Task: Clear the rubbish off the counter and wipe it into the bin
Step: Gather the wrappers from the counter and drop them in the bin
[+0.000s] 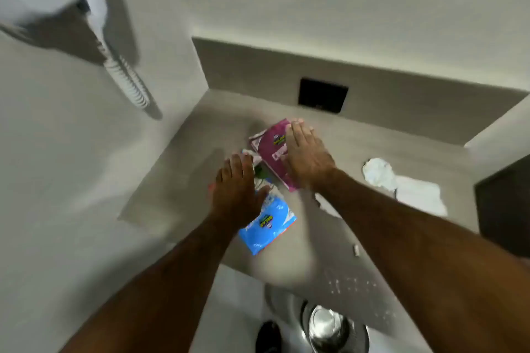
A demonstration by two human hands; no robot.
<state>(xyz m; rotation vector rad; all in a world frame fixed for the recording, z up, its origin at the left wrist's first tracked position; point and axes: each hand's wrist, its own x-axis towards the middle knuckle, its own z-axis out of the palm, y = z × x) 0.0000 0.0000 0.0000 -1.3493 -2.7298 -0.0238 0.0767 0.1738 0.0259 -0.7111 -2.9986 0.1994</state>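
While my right hand (305,152) lies flat, fingers spread, on the purple packet (272,152), my left hand (236,189), also spread flat, hovers beside it over the blue packet (268,223).

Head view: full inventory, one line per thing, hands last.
counter: 1, grey-brown, centre, runs to the back wall
magenta wrapper: 1, magenta, mid-counter, under the right hand
blue wrapper: 1, blue and white, near the front edge, partly under the left hand
small wrappers: several, green and white, between the hands; count unclear
crumpled tissue: 1, white, right side of the counter
flat tissue: 1, white, beside the crumpled one
paper scraps: 2, white, near the right forearm
black plate: 1, back wall
coiled cord: 1, white, left wall
bin: 1, shiny metal, below the counter
left hand: open, flat
right hand: open, flat
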